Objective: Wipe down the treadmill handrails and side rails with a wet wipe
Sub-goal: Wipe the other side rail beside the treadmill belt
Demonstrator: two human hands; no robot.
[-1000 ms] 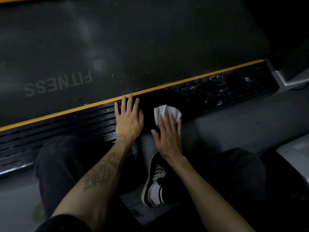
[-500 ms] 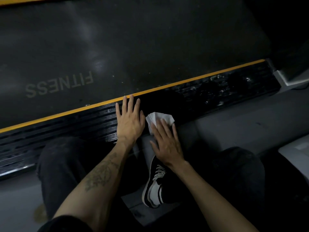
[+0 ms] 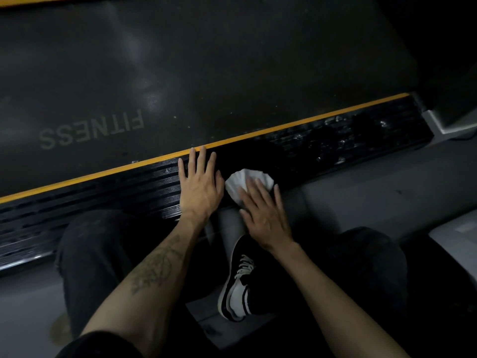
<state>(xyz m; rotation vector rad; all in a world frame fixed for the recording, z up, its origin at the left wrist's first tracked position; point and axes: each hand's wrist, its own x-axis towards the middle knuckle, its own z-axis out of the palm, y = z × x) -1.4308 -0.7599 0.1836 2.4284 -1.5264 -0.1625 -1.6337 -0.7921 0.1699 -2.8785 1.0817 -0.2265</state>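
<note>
A black ribbed side rail [image 3: 116,200] with a yellow stripe along its far edge runs slantwise across the view, beside the dark treadmill belt [image 3: 206,73] printed FITNESS. My left hand [image 3: 200,186] lies flat on the rail, fingers straight and reaching the yellow stripe. Just to its right, my right hand [image 3: 265,213] presses a crumpled white wet wipe [image 3: 245,180] onto the rail's near edge with straight fingers. Wet streaks glint on the rail further right [image 3: 348,138].
My knees in dark trousers [image 3: 98,254] frame the scene, and a black-and-white sneaker [image 3: 238,288] stands on the grey floor [image 3: 361,192] below my hands. A pale grey treadmill end cover [image 3: 444,125] sits at the right. Another pale object [image 3: 459,236] lies at the lower right.
My right hand slid the wipe left toward my left hand and back toward the near edge of the rail, then a little right again. My left hand stayed planted.
</note>
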